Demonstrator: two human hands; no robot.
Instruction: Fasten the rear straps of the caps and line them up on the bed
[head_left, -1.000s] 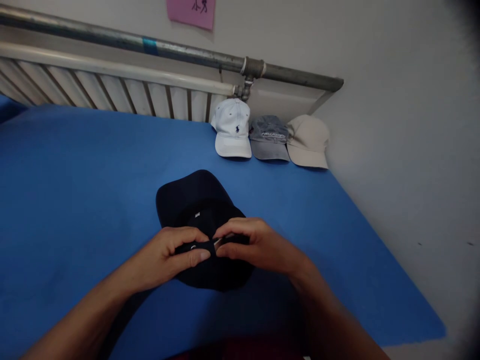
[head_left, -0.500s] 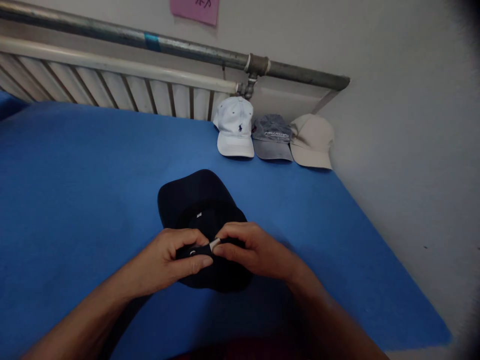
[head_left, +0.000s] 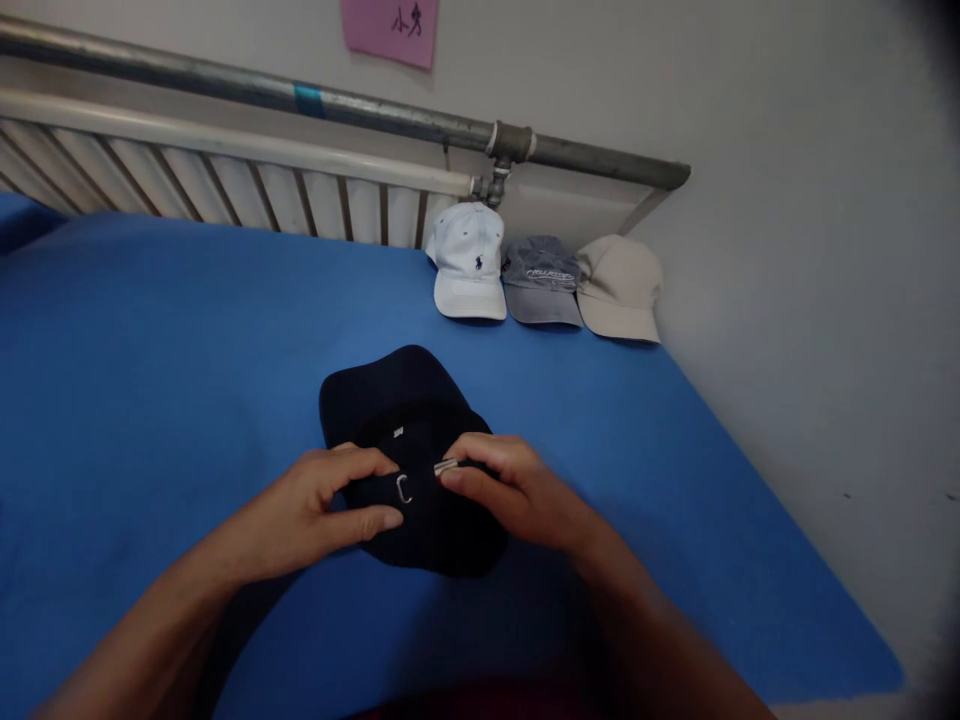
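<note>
A dark navy cap [head_left: 394,390] lies on the blue surface with its brim pointing away and its inside partly showing. My left hand [head_left: 322,510] grips the left side of the cap's back edge between thumb and fingers, beside a small C-shaped metal piece [head_left: 404,489]. My right hand [head_left: 510,485] pinches the strap end on the right, where a silvery metal clasp [head_left: 445,467] sticks out at the fingertips. A gap separates the clasp from the C-shaped piece. A small white tag [head_left: 398,432] shows inside the cap.
White [head_left: 469,295], grey [head_left: 544,305] and beige [head_left: 619,318] caps stand in a row at the back of the blue surface [head_left: 187,330]. Behind are a radiator [head_left: 247,190], a metal pipe [head_left: 375,110] and a pink note [head_left: 390,35] on the wall.
My hands have moved apart. The clasp, formerly close to my left fingertips, is now away from them in my right hand, and the C-shaped piece shows more fully. The view has shifted slightly.
</note>
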